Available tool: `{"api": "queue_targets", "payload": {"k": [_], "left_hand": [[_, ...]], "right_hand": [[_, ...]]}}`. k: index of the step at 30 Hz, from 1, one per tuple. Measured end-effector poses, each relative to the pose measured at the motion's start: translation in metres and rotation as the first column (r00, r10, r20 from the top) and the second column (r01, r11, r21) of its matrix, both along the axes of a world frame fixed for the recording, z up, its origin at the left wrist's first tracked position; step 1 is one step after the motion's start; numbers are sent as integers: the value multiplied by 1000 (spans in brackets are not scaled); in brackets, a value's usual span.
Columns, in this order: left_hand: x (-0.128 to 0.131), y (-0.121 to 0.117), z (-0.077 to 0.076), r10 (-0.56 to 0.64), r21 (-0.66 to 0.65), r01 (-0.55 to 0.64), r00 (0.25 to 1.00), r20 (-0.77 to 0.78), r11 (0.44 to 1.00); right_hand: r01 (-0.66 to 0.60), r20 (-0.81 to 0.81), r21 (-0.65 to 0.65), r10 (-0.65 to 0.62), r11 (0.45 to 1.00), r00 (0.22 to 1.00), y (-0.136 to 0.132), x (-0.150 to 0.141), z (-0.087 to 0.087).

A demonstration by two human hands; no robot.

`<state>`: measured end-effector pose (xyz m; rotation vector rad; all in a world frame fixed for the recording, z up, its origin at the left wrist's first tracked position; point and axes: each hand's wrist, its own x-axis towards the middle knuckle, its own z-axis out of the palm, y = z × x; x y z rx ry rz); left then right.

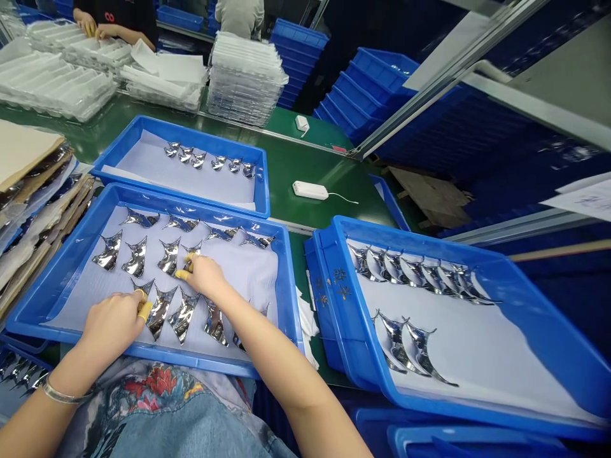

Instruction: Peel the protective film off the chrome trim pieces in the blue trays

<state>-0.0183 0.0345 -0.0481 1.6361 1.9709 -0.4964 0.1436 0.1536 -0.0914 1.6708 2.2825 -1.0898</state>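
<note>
My left hand [114, 321] is at the near left of a paper-lined blue tray [294, 299], yellow covers on its fingertips. Its thumb and fingers pinch a shiny curved metal piece [143, 287] in the near row. Further in, my right hand [203, 275], also with yellow fingertip covers, closes on another shiny metal piece [193, 249] in the middle row. Several similar mirror-like pieces with pointed corners lie in rows around both hands. My right forearm partly hides pieces in the near row.
Behind stands another blue tray [264, 184] with small shiny parts. Stacked blue trays [344, 286] at right hold more curved pieces. Left is a pile of layered sheets [42, 210]. A white power strip [310, 190] lies on the green table [281, 159]. A co-worker's hands [98, 28] work beyond.
</note>
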Motion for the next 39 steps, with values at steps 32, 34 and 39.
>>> {"api": "queue_targets", "payload": {"k": [32,34,39], "left_hand": [[39,-19,17,-463,716,-302,594,658,630],[36,-22,19,-512,727,-274,558,653,629],[33,-27,22,-584,756,-195,526,618,625]], "right_hand": [[254,-801,-467,-527,847,284,-105,70,89],[253,-817,-431,-494,866,298,-110,73,92],[221,-864,-368,-420,903,278,-116,76,99]]}}
